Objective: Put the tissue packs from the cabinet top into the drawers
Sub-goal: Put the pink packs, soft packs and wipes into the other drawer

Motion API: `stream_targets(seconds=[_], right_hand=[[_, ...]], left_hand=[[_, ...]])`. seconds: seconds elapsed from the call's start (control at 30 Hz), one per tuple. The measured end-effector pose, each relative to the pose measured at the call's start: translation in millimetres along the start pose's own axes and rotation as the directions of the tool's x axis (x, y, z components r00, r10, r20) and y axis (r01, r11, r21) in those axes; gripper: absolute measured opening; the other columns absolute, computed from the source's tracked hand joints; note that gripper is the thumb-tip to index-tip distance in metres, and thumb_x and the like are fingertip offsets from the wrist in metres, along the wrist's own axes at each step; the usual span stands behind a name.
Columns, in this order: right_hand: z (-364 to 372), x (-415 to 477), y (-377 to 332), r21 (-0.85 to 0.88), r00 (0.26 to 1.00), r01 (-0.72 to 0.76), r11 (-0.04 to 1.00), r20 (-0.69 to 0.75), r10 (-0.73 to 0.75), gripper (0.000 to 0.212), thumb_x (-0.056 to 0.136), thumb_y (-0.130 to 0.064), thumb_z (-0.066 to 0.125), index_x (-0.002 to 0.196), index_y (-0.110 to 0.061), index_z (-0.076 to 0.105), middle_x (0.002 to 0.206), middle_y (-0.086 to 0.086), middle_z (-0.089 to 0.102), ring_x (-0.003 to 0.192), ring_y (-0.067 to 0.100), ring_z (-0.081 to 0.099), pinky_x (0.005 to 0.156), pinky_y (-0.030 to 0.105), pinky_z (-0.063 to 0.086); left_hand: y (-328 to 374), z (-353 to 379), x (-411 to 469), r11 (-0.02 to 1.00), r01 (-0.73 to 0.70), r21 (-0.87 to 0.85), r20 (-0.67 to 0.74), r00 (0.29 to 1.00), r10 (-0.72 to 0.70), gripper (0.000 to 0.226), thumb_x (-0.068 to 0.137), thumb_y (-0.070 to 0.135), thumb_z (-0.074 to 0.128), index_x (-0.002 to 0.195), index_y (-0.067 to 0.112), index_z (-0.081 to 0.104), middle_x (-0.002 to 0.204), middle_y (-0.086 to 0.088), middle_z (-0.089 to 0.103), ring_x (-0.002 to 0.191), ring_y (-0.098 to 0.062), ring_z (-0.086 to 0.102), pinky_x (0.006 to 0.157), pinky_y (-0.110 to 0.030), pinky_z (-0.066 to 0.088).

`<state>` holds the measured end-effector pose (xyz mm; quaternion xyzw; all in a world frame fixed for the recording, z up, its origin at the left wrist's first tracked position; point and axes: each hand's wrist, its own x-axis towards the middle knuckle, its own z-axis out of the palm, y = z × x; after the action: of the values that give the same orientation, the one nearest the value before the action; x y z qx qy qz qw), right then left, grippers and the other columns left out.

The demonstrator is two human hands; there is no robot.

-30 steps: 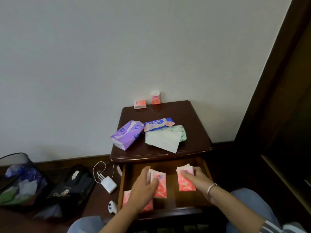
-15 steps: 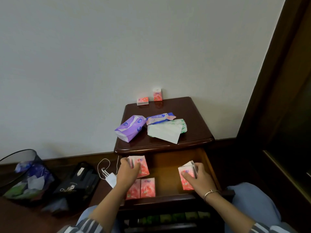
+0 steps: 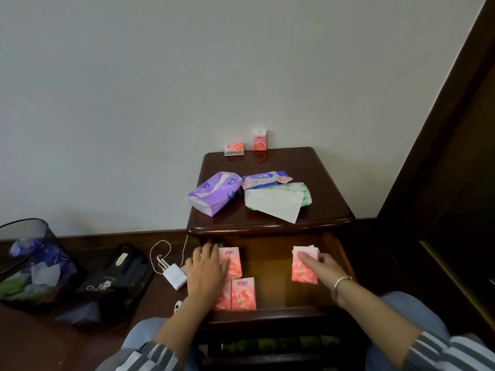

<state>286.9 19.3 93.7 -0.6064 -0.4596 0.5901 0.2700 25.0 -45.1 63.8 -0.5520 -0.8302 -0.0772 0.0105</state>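
1. Open drawer (image 3: 270, 314): my left hand (image 3: 206, 274), fingers straight, presses a pink pack (image 3: 233, 263) at its back left.
2. Drawer's right side: my right hand (image 3: 322, 269), fingers curled, holds a stack of packs (image 3: 302, 273).
3. Drawer's front left: two flat packs (image 3: 243, 294), side by side.
4. Above the drawer, on the cabinet top (image 3: 321, 204): a purple pack (image 3: 214, 192).

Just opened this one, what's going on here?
A person is arranging pink tissue packs in the open drawer. The left hand presses one pink pack flat at the back left, behind two more packs. The right hand lies over a small stack on the right; its grip is unclear. On the cabinet top lie a purple tissue pack, a blue wipes pack, a green-and-white pack and two small pink packs.
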Motion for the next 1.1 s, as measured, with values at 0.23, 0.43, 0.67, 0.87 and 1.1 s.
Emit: stream_targets(seconds=[0.23,0.43,0.67,0.87,1.1], right_hand=[[77,36,-20,-0.197,0.994,-0.051,0.979,0.088,0.069,0.038,0.083,-0.04,0.066,0.102,-0.008,0.062,0.108,0.01,0.068,0.076,0.013,0.062,0.06,0.022,0.047],[115,54,-1,-0.683,0.995,-0.061,0.728,-0.101,-0.011,0.07,0.087,-0.061,0.044,0.129,-0.005,0.049,0.137,0.02,0.044,0.128,0.034,0.04,0.108,0.038,0.032],[123,57,4,-0.499,0.977,0.038,0.866,-0.165,-0.138,0.051,0.083,-0.045,0.063,0.11,-0.002,0.054,0.114,0.02,0.064,0.105,0.037,0.06,0.085,0.036,0.047],[152,63,-3,-0.634,0.997,0.071,0.77,0.045,-0.055,0.043,0.087,-0.049,0.053,0.109,-0.013,0.063,0.114,0.009,0.066,0.105,0.029,0.061,0.08,0.027,0.044],[130,82,-12,-0.544,0.995,0.012,0.839,0.089,0.044,0.054,0.094,-0.052,0.037,0.127,-0.014,0.057,0.134,0.009,0.055,0.125,0.027,0.049,0.106,0.031,0.036]], left_hand=[[-14,11,4,0.886,0.135,-0.444,0.129,0.988,-0.085,0.059,0.097,0.044,0.044,0.15,0.025,0.027,0.137,-0.011,0.045,0.121,-0.028,0.049,0.095,-0.04,0.044],[-15,16,5,0.887,0.151,-0.437,0.132,0.986,-0.102,0.059,0.099,0.036,0.042,0.152,0.029,0.017,0.14,-0.01,0.039,0.123,-0.028,0.047,0.097,-0.042,0.045],[-14,21,7,0.753,0.242,-0.612,0.188,0.969,-0.158,0.066,0.097,0.032,0.049,0.153,0.022,0.016,0.14,-0.009,0.043,0.123,-0.028,0.05,0.094,-0.039,0.044],[-14,20,8,0.686,0.304,-0.661,0.212,0.953,-0.218,0.042,0.095,0.029,0.054,0.133,0.014,0.043,0.122,-0.008,0.056,0.109,-0.023,0.057,0.083,-0.029,0.043],[-14,17,9,0.664,0.314,-0.679,0.21,0.949,-0.234,0.037,0.096,0.03,0.052,0.129,0.014,0.047,0.121,-0.007,0.056,0.11,-0.022,0.057,0.084,-0.03,0.043]])
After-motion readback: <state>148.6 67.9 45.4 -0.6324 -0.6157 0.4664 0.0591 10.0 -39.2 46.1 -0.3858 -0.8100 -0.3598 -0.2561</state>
